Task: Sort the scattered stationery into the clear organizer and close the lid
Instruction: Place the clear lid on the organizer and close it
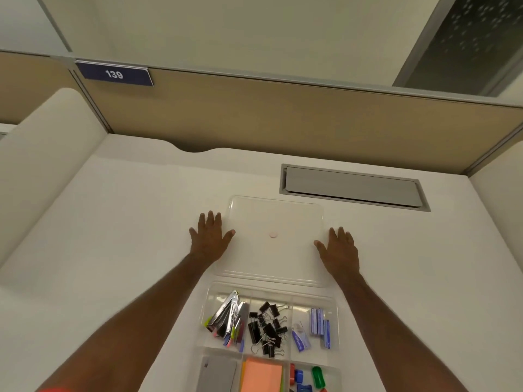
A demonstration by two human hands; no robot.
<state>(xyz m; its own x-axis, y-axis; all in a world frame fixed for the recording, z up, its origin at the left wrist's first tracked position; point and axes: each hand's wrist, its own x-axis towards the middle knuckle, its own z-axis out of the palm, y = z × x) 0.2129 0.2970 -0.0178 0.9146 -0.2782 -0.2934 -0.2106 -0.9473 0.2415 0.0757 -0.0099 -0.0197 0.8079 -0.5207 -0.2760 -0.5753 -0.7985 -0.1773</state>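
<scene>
The clear organizer [336,329] lies on the white desk near the bottom of the view, its compartments holding metal clips, black binder clips [267,329], blue staple boxes [318,325], orange sticky notes [263,374], a grey pad and coloured items. Its clear lid [274,219] lies flat on the desk behind it, with a small round pink spot in the middle. My left hand [209,239] rests flat at the lid's left edge, fingers spread. My right hand [341,247] rests flat at the lid's right edge, fingers straight. Neither hand grips anything.
A grey cable hatch [351,188] is set into the white desk [127,222] behind the lid to the right. A tan partition [283,117] with a blue sign reading 139 stands at the back. White side panels flank the desk.
</scene>
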